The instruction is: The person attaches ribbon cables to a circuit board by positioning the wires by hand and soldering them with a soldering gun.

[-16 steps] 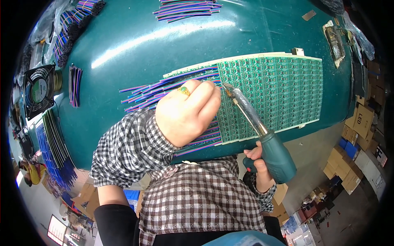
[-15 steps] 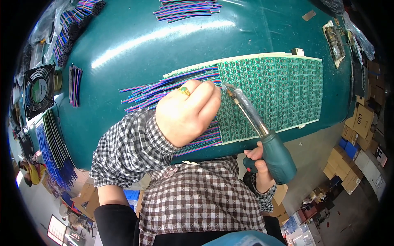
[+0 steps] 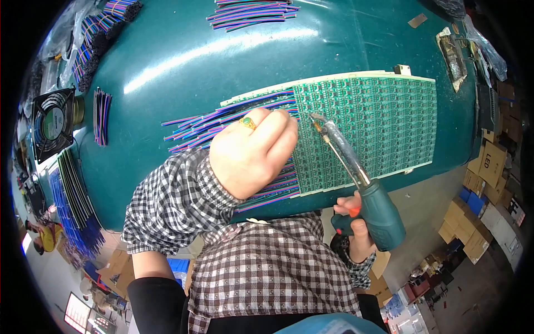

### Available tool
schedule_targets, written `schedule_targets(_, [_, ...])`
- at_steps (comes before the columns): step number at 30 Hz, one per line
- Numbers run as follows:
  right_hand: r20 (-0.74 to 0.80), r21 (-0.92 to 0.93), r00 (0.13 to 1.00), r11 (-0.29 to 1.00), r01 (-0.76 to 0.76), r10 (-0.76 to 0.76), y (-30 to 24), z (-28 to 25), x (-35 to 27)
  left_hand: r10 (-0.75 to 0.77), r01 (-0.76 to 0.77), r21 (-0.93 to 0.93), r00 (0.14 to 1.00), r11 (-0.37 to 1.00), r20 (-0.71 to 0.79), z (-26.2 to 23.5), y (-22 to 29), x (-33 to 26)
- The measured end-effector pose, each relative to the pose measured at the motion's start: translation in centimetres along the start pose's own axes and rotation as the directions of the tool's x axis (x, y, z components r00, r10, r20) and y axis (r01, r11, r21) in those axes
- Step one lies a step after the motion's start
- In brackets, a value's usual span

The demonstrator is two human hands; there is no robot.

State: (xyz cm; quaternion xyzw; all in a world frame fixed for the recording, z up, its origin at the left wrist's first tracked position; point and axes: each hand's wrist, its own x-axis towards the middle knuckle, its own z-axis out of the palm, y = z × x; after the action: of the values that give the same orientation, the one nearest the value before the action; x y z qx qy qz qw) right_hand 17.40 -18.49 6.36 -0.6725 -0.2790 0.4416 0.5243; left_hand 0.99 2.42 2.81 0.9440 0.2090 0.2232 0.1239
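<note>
A black fan (image 3: pixel 53 123) stands at the far left of the frame, a wire bundle (image 3: pixel 102 117) beside it; more wires (image 3: pixel 253 15) lie at top centre on the green table (image 3: pixel 167 44). The green circuit board panel (image 3: pixel 367 122) sits right of centre, attached wires (image 3: pixel 192 131) fanning left, partly covered by the left hand (image 3: pixel 253 150). Its fingers curl, tips hidden; whether they pinch anything cannot be told. The right hand (image 3: pixel 361 239), lower right, grasps a soldering gun (image 3: pixel 382 217), its tip above the panel.
</note>
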Motion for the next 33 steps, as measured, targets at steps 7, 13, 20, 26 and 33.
schedule_targets(7, [0.044,0.068,0.999,0.997,0.029,-0.032,1.01,-0.27,-0.12,-0.002,0.002,-0.010,1.000,1.000,-0.027,0.20,-0.22,-0.05])
schedule_targets(13, [0.050,0.054,0.999,0.999,0.008,-0.011,1.14,-0.46,-0.26,-0.085,0.088,-0.138,0.996,0.987,0.024,-0.48,-0.08,0.34])
schedule_targets(20, [0.078,0.044,0.997,0.999,-0.025,0.021,1.02,-0.57,-0.23,-0.098,0.102,-0.164,0.995,0.981,0.032,-0.54,-0.20,0.39])
schedule_targets(26, [0.085,0.063,0.996,0.998,-0.026,0.020,1.08,-0.58,-0.24,-0.107,0.113,-0.162,0.993,0.980,0.040,-0.52,-0.07,0.30])
schedule_targets(33, [0.079,0.056,0.996,0.998,-0.034,0.030,1.07,-0.62,-0.22,-0.105,0.109,-0.160,0.994,0.981,0.033,-0.47,-0.10,0.29])
